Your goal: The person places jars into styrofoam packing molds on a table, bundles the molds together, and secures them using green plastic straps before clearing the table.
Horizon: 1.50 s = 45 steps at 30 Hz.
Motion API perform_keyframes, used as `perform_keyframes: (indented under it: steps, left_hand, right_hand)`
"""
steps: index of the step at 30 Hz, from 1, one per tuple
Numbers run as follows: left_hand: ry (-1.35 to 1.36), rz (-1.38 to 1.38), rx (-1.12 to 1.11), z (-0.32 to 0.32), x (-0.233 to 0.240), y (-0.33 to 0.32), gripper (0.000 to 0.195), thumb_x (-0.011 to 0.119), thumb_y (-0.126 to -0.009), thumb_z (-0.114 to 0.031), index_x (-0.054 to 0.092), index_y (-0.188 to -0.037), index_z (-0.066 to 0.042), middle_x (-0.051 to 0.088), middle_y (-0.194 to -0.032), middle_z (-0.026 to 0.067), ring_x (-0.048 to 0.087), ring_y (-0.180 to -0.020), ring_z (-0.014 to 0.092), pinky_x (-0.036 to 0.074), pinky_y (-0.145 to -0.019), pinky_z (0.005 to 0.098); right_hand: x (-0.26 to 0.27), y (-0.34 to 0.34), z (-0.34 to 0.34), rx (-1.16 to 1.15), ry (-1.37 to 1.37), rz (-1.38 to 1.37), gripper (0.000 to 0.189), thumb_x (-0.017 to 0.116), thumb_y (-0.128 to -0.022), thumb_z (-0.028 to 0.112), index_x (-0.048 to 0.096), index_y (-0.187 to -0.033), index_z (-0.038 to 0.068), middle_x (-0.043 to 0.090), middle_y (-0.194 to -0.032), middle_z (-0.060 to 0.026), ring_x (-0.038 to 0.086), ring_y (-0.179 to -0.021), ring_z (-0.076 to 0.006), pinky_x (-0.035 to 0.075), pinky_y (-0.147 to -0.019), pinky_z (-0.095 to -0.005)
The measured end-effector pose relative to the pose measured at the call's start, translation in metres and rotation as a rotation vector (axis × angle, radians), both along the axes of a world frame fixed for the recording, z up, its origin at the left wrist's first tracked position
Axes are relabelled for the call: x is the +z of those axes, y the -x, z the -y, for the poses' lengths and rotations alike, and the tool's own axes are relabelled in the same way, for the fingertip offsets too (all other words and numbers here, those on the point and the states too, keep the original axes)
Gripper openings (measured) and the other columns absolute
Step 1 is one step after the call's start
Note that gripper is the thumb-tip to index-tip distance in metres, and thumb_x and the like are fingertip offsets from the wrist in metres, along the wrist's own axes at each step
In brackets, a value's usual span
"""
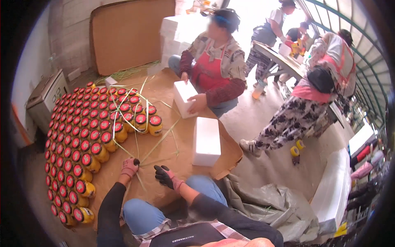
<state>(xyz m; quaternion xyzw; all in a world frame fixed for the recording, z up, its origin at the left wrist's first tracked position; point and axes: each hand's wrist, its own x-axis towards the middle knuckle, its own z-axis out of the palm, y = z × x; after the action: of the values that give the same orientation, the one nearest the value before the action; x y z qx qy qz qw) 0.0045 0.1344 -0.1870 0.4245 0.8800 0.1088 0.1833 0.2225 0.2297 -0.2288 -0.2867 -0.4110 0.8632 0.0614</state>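
My left hand (129, 167), in a pink and black work glove, is closed on the end of a pale green plastic strapping strip (124, 150). That strip runs up in loose loops over the nearest jars. Beside it on the right, my right hand (166, 177) wears a matching glove and hovers over the cardboard sheet (123, 193) with nothing visible in it. More thin strips (160, 141) cross the cardboard in front of both hands. Red-lidded jars of yellow contents (92, 123) stand packed in rows on my left. A white foam box (207, 140) rests to the right.
Opposite me a seated co-worker (216, 61) holds another white foam box (185, 98). A crumpled tarp (265, 207) lies at my right. Tape rolls (295, 150) are on the floor near a standing person (321, 80). A metal cabinet (47, 92) stands beyond the jars.
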Motion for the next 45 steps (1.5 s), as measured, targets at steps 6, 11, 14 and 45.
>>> perform_keyframes:
  steps: [6,11,14,45]
  left_hand:
    - [-0.180,0.609,-0.796,0.019,0.054,-0.086,0.021,0.066,-0.076,-0.020,0.069,-0.093,-0.009,0.069,-0.082,0.0089,0.064,-0.074,0.019,0.051,-0.069,0.0347]
    - [0.067,0.316,-1.061,0.032,0.124,-0.142,0.033,0.066,-0.079,-0.021,0.066,-0.111,-0.011,0.067,-0.101,0.0145,0.064,-0.093,0.031,0.051,-0.082,0.0392]
    - [-0.099,0.699,-0.994,0.070,0.154,-0.135,0.046,0.070,-0.077,-0.021,0.060,-0.121,-0.010,0.063,-0.113,0.0164,0.062,-0.101,0.031,0.049,-0.088,0.0380]
    - [-1.518,0.152,-0.860,-0.132,0.376,-0.141,0.034,0.063,-0.078,-0.009,0.067,-0.112,-0.010,0.069,-0.087,0.0104,0.067,-0.078,0.016,0.052,-0.069,0.0302]
  right_hand:
    - [0.041,0.014,-0.018,0.075,0.455,-0.291,0.042,0.052,-0.095,0.036,0.055,-0.120,0.003,0.060,-0.115,-0.0123,0.060,-0.100,-0.0217,0.045,-0.089,-0.0387]
    - [0.175,-0.028,0.016,0.205,-0.101,-0.252,0.044,0.056,-0.093,0.020,0.050,-0.133,0.002,0.067,-0.091,-0.0061,0.060,-0.077,-0.0097,0.048,-0.069,-0.0232]
    - [0.219,-0.079,0.014,0.199,-0.084,-0.207,0.044,0.057,-0.093,0.025,0.053,-0.130,0.002,0.064,-0.078,-0.0036,0.056,-0.066,-0.0069,0.041,-0.056,-0.0205]
    - [0.277,-0.221,-0.100,-0.807,-0.373,-0.877,0.048,0.052,-0.091,0.005,0.043,-0.138,0.008,0.051,-0.078,0.0006,0.042,-0.060,-0.0102,0.043,-0.076,-0.0294]
